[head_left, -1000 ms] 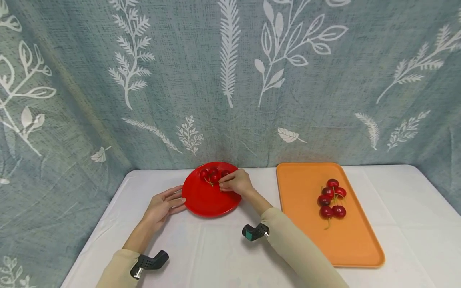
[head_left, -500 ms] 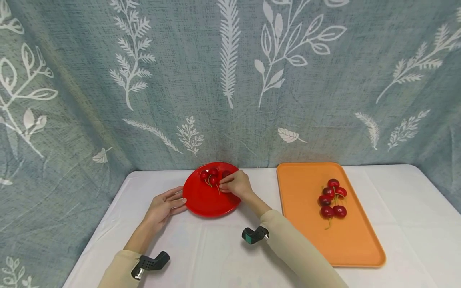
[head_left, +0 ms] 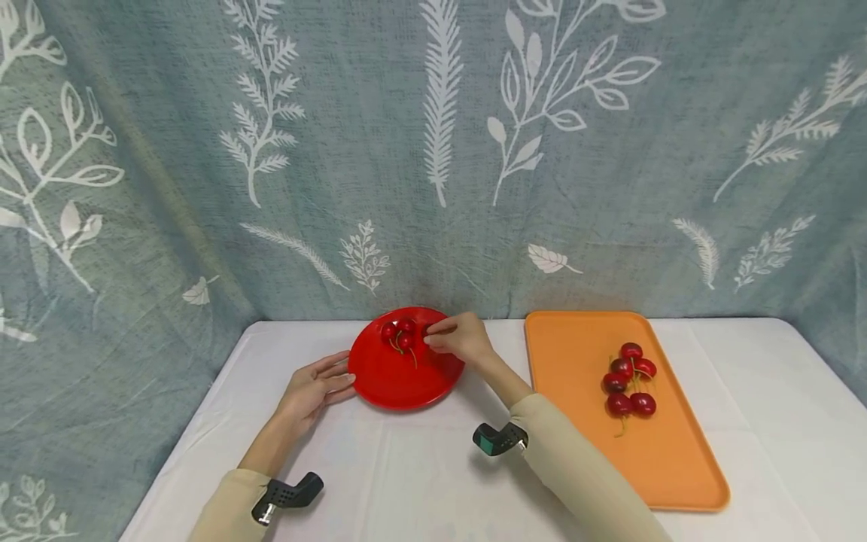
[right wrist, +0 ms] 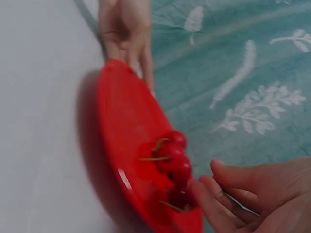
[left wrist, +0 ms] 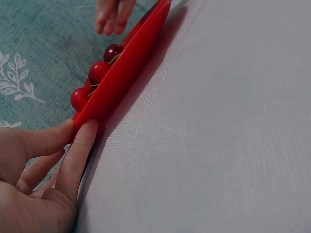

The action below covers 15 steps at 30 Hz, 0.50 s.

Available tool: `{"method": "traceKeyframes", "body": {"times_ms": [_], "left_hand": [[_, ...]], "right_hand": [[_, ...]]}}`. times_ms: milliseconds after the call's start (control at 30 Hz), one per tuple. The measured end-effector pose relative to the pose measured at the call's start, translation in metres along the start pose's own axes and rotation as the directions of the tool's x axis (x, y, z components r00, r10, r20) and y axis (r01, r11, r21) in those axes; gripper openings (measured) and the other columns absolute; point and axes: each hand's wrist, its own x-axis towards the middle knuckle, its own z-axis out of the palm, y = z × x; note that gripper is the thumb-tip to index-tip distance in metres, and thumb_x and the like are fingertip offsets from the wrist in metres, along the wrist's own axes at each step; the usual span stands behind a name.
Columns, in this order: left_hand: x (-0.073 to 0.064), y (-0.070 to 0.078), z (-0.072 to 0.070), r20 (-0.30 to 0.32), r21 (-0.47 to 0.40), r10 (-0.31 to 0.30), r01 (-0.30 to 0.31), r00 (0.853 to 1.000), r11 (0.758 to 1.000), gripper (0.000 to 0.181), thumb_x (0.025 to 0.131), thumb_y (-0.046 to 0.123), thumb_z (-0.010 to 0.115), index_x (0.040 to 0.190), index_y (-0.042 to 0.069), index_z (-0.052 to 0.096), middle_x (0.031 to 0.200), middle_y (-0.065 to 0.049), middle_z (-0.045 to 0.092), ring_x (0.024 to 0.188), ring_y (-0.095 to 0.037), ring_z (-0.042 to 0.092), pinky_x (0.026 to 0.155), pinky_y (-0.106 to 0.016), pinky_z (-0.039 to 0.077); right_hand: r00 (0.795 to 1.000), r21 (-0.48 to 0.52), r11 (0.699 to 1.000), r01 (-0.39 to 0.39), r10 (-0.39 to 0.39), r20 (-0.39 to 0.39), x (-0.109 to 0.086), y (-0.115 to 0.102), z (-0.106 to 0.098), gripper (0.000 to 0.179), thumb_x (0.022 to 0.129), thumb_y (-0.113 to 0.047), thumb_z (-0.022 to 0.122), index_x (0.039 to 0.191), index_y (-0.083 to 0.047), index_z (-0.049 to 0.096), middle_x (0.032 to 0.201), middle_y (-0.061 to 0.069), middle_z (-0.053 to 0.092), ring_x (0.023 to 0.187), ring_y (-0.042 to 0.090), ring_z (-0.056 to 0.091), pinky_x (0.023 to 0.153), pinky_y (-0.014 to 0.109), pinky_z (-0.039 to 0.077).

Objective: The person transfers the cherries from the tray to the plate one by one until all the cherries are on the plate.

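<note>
A round red plate (head_left: 406, 391) lies near the back of the table, with several cherries (head_left: 406, 341) grouped at its far side, green stems attached. At the plate's left edge, my left hand (head_left: 308, 391) holds the rim between thumb and fingers, close up in the left wrist view. Over the right side of the plate is my right hand (head_left: 463, 339), fingers loosely bent and nothing between them. A darker cherry (left wrist: 112, 51) sits just below those fingers; in the head view they partly hide it.
An orange tray (head_left: 569, 459) stands to the right, bearing several more stemmed cherries (head_left: 643, 404). The white-covered table (head_left: 400, 482) ends at a patterned blue-green curtain (head_left: 474, 256) behind the plate. Each wrist wears a small black camera (head_left: 500, 439).
The right hand has let go of a cherry on the plate and drawn back slightly up and right. The left hand keeps its place at the rim. The head view has shifted a little.
</note>
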Motion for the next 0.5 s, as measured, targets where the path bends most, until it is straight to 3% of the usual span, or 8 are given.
{"method": "traceKeyframes", "body": {"times_ms": [333,500], "left_hand": [[0.001,0.001,-0.001,-0.001,0.007,0.000,0.000,1.000,1.000,0.058,0.094,-0.003,0.059,0.147,-0.005,0.036,0.138,-0.024,0.052,0.093,-0.014,0.070,0.083,-0.031,0.058],[0.001,0.002,0.000,0.005,0.010,-0.005,0.005,1.000,1.000,0.059,0.094,-0.002,0.060,0.147,-0.005,0.036,0.138,-0.024,0.052,0.094,-0.015,0.070,0.083,-0.031,0.058]], "right_hand": [[0.999,0.010,0.999,0.034,-0.034,0.015,-0.002,-0.004,-0.045,0.028,0.088,0.000,0.069,0.112,0.014,0.067,0.105,0.026,0.070,0.090,0.031,0.072,0.081,0.038,0.059],[1.000,0.046,0.999,0.003,-0.004,0.016,-0.006,-0.005,-0.075,0.031,0.090,0.000,0.067,0.117,0.015,0.063,0.110,0.027,0.068,0.091,0.029,0.071,0.088,0.045,0.056]]}}
